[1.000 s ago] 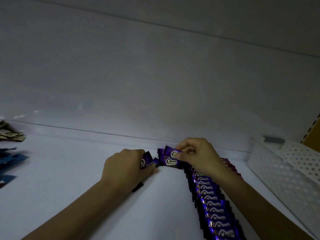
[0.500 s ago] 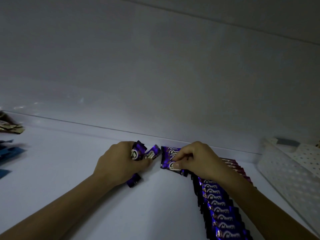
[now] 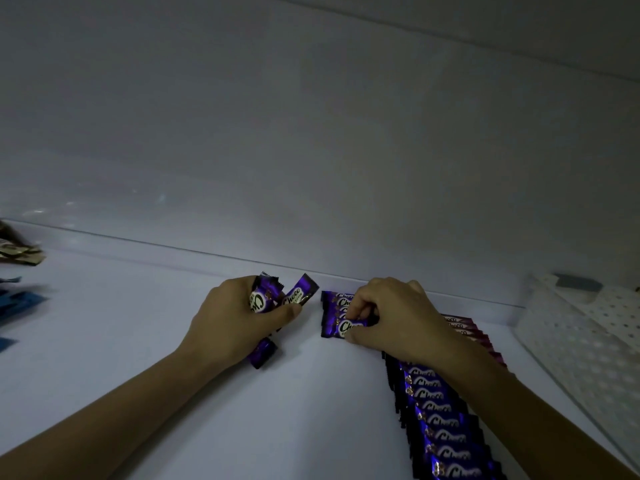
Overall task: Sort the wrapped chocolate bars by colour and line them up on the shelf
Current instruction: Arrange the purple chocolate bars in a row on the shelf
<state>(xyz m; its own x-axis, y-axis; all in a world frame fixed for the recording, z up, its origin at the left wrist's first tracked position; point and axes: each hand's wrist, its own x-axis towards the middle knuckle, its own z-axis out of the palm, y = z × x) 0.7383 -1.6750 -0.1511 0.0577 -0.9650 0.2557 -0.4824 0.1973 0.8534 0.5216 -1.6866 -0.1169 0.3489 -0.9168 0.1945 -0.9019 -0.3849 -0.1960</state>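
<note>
My left hand [image 3: 235, 320] grips a bundle of purple bars [image 3: 265, 297] near the back edge of the shelf [image 3: 121, 341]. My right hand [image 3: 391, 318] pinches one bar [image 3: 341, 328] at the far end of the purple row [image 3: 440, 434]. My wrist hides much of the maroon row [image 3: 462, 329] behind it.

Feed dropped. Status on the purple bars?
Left hand grips spare purple bars. Right hand pinches bar at row's far end. White basket clear of row.
</note>
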